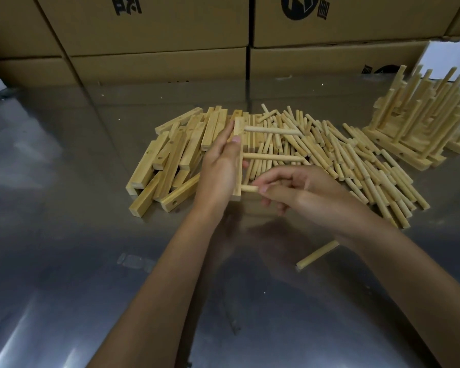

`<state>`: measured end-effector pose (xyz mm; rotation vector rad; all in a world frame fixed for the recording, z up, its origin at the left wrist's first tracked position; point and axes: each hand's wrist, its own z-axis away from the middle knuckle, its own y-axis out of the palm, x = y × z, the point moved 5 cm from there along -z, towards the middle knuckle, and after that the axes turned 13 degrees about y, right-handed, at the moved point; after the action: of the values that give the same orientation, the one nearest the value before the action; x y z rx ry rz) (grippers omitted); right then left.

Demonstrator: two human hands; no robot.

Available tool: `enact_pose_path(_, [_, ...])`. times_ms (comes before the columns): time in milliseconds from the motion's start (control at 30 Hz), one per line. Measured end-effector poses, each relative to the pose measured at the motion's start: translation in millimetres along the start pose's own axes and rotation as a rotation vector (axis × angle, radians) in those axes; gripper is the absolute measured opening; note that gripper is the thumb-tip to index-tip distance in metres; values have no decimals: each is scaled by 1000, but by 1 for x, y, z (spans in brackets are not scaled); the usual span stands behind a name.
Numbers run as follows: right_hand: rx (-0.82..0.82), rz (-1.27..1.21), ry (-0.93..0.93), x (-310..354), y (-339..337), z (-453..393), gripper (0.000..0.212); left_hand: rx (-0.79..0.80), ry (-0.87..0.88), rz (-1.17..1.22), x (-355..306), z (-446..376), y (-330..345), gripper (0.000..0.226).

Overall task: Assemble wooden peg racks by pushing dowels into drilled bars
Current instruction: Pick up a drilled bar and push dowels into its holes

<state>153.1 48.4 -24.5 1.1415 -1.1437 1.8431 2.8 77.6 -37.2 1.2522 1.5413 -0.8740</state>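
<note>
Left hand grips pale drilled wooden bar upright above steel table, fingers wrapped round its back. 2 round pale dowels seated, projecting right. Right hand pinches 3rd dowel w/ thumb + forefinger at bottom hole. Judgement: light, stiff, dry wood, low slip; pinch near tip, push straight, brace bar behind hole.

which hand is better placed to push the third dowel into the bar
Right. The right hand already pinches the third dowel at the bar, beside two seated dowels. The left hand grips the bar, steadying it.
</note>
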Motion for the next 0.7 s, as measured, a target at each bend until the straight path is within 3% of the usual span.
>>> enact_pose_path(167, [-87,-17,-65,6,-9,2,24,-50,-19,-15,4,-2,-5,42])
enact_pose_path(333, [-257,-101,-16,0,-27,-1,7,-217,-101,90,7,-4,-18,43])
enact_pose_path(533, [-238,-193,43,-7,-20,-8,25,-191,-60,31,0,-1,-15,51])
enact_pose_path(700, [-201,-330,143,-10,-19,-7,37,-113,-33,176,-2,2,-6,55])
